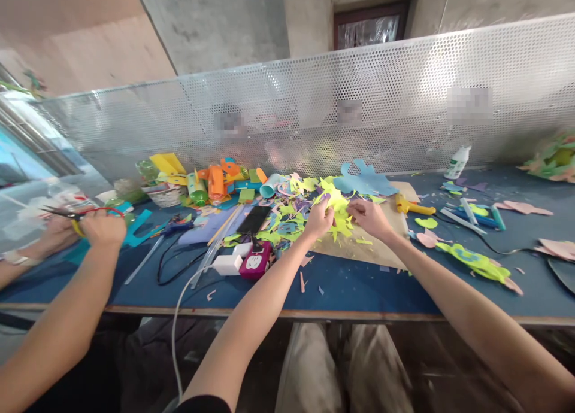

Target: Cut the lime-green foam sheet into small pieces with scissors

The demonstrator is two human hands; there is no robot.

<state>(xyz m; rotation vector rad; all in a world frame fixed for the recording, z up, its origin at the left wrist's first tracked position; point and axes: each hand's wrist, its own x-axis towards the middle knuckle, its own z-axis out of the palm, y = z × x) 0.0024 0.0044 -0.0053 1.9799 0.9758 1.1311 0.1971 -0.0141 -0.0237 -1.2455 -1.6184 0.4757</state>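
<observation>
Bright yellow-green cut paper with pointed, jagged edges is between my two hands, over a brown sheet. My left hand is closed on its left side, with a small purple bit showing by the fingers. At the right edge, my right hand has its fingers pinched together on the paper, though the exact grip is hard to make out. Loose yellow-green, blue and purple scraps lie heaped left of and behind my left hand. Behind the paper lies a blue paper sheet with cut-out edges.
At the left, another person's hand holds scissors by blue paper. A phone, a purple charger and a white cable lie left of me. To the right are a yellow glue gun and a white bottle. Perforated metal panel behind.
</observation>
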